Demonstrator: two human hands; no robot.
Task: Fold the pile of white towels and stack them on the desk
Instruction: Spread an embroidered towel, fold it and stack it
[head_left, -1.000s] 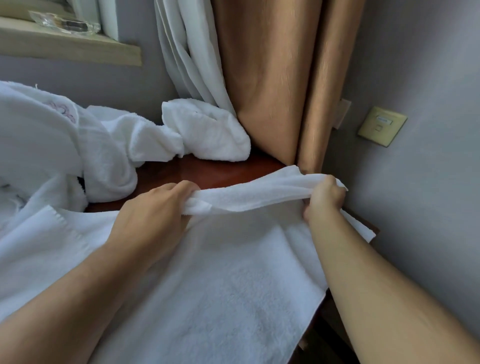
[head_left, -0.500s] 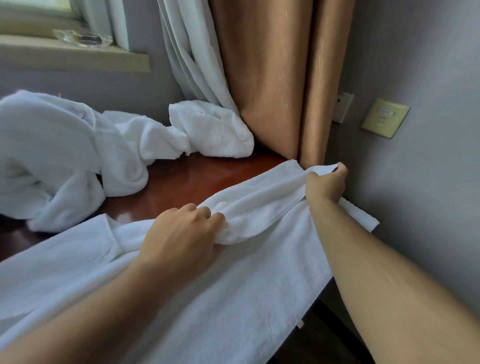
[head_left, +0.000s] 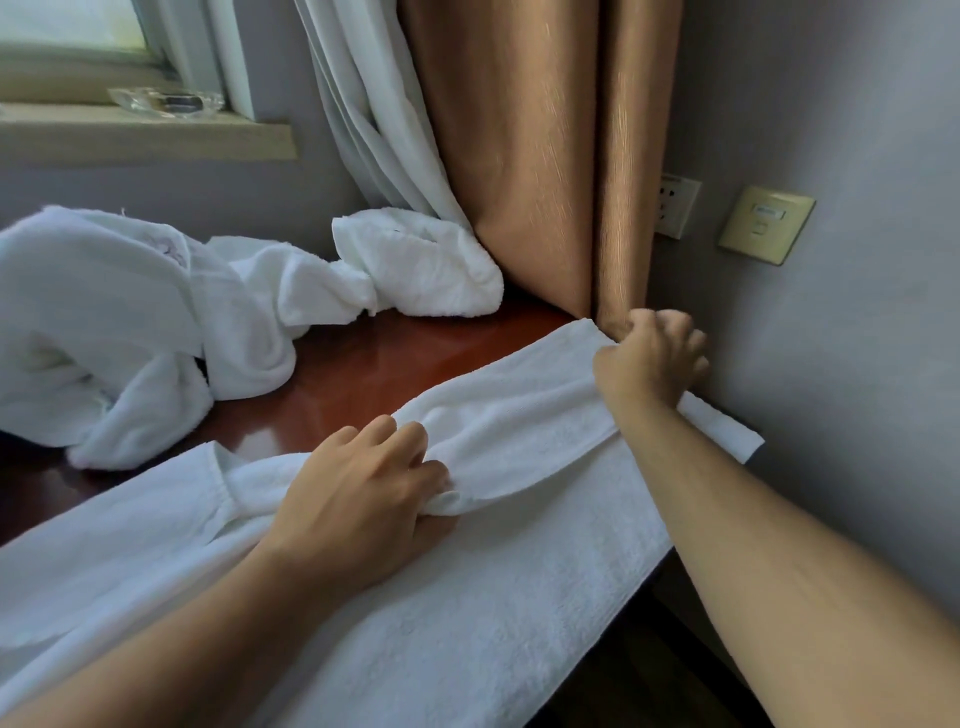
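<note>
White towel (head_left: 493, 597) is spread flat over the near part of the tabletop (head_left: 363, 374) and is draped over its edge at lower right. Terry texture is seen throughout. The far strip is folded back toward the viewer as a flap (head_left: 519, 431) laid on the rest of the towel. A hemmed band is seen along the flap's edge. One corner (head_left: 727, 434) is left sticking out at the right, beside the wall (head_left: 857, 364).

The flap's left end is pinched by the left grip (head_left: 358, 499), with fingers curled over the fold and the thumb tucked beneath. The flap's right end is held by the right grip (head_left: 649, 358), with fingers curled on the cloth. That grip is blurred, so exact finger placement cannot be told. Both forearms are bare.

A pile (head_left: 130, 322) of more white towels is left crumpled at the far left of the tabletop, apart from the flap. One lump (head_left: 415, 270) of it is pushed up against the curtain foot. Faint pink stitching is seen on one towel.

The tabletop is glossy red-brown wood, with light reflected on it. A tan curtain (head_left: 509, 156) is hung in the corner, with a sheer curtain (head_left: 363, 130) just left of it. A sill (head_left: 145, 137) is seen at upper left, with a clear glass dish (head_left: 166, 101) set on it. On the grey wall a socket (head_left: 675, 205) is partly hidden by the tan curtain, and a beige switch (head_left: 766, 223) is mounted just right of it.
</note>
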